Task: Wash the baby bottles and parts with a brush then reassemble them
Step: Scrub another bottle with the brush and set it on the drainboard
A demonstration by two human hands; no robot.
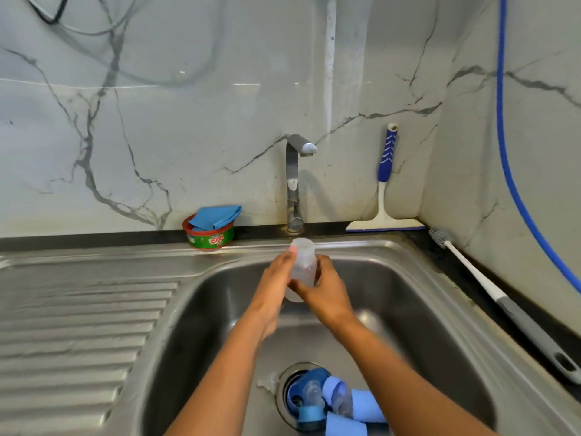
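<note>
- My left hand [276, 278] and right hand [327, 291] both clasp the clear bottle [302, 262], held over the sink [204, 309] near its back edge, below the tap [297, 171].
- I'd keep one hand gripping firmly, since it's probably slippery.
- The brush [503, 303] lies along the worktop's [94, 243] right edge, so I'd free my right hand for it.

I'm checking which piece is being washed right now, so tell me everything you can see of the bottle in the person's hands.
The bottle is a translucent, frosted plastic body with no teat or collar showing. It is held roughly upright, leaning slightly, over the sink basin in front of the tap. The left hand grips its left side, and the right hand wraps its right side and lower part. Nothing else touches it.
</note>
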